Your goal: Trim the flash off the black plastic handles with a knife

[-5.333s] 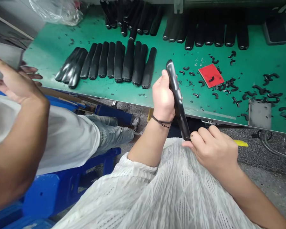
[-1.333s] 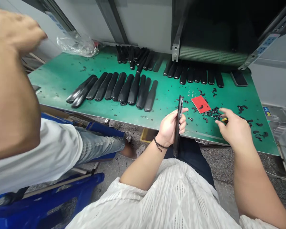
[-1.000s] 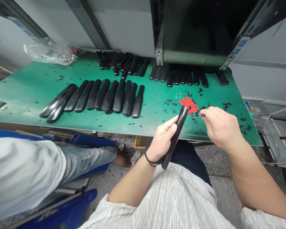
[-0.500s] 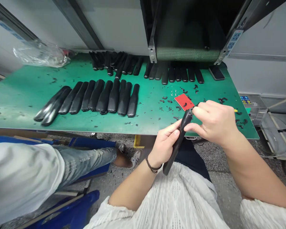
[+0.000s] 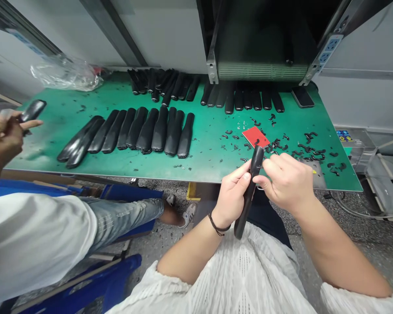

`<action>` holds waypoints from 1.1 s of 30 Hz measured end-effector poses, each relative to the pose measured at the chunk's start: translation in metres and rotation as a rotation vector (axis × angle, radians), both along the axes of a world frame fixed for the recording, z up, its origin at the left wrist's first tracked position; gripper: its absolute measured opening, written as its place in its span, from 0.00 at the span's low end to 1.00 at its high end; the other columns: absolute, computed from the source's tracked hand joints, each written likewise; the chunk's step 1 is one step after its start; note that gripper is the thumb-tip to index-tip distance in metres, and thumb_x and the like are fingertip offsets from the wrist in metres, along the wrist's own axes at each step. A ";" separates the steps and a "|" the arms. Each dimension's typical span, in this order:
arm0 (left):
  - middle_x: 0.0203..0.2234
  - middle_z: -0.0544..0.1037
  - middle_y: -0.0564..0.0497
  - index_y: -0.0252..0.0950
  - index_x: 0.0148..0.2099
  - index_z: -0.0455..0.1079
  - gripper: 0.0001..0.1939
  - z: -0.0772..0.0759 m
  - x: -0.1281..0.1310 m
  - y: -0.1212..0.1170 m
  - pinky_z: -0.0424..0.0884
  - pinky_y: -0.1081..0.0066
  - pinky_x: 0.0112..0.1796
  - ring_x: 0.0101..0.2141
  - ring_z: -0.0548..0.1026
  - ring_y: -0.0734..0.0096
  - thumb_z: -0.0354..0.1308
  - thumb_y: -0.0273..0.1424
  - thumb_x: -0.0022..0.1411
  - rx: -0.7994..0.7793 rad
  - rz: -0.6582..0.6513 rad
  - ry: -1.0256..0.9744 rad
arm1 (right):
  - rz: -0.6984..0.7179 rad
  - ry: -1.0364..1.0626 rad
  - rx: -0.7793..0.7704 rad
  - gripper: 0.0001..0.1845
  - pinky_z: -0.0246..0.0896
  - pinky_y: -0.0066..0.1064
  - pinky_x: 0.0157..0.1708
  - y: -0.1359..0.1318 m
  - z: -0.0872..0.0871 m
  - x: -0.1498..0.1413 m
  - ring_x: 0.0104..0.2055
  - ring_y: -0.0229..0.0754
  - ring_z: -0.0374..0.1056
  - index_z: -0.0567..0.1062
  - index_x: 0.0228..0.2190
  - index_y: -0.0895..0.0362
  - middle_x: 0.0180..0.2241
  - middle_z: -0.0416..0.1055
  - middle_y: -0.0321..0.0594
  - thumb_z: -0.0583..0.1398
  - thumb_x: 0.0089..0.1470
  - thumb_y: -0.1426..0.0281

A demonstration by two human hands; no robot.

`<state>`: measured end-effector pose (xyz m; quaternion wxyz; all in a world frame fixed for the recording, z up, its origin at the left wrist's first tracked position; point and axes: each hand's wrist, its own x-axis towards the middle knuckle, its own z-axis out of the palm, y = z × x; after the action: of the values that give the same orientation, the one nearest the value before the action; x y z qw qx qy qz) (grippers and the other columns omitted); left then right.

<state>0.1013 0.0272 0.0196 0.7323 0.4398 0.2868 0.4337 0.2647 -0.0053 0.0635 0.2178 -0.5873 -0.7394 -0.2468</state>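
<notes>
My left hand [image 5: 233, 192] is closed around the middle of a black plastic handle [image 5: 245, 209], which slants with its lower end near my shirt. My right hand [image 5: 286, 181] is closed in a pinch beside the handle's upper end. It grips what looks like a small knife, mostly hidden: a thin tip touches the handle's side, and a yellow end [image 5: 314, 172] shows behind the hand. Beyond the handle lies a red card [image 5: 256, 137] with a black scrap on it. Curved black scraps [image 5: 309, 150] are scattered around it on the green table [image 5: 209, 131].
Black handles [image 5: 144, 131] form a row at the left, with more [image 5: 170, 83] along the back. A phone [image 5: 302, 97] lies by a conveyor [image 5: 262, 73]. A clear plastic bag [image 5: 65, 76] sits back left. A co-worker's hand [image 5: 3, 137] holds another black piece [image 5: 33, 110].
The handle has turned more upright in my left hand. My right hand has moved down and slightly left along it, uncovering more scraps. A co-worker's hand has come in at the left.
</notes>
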 end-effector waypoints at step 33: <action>0.19 0.62 0.59 0.39 0.57 0.76 0.17 0.023 -0.003 0.030 0.56 0.76 0.19 0.17 0.57 0.80 0.58 0.39 0.72 -0.278 0.146 -0.165 | 0.218 0.085 -0.300 0.32 0.40 0.35 0.27 -0.043 -0.025 -0.047 0.30 0.41 0.53 0.68 0.25 0.54 0.24 0.63 0.37 0.50 0.66 0.42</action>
<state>0.0980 0.0567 0.0426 0.7737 0.2752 0.3143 0.4764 0.2176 -0.0483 0.0381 0.1842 -0.5396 -0.8173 -0.0839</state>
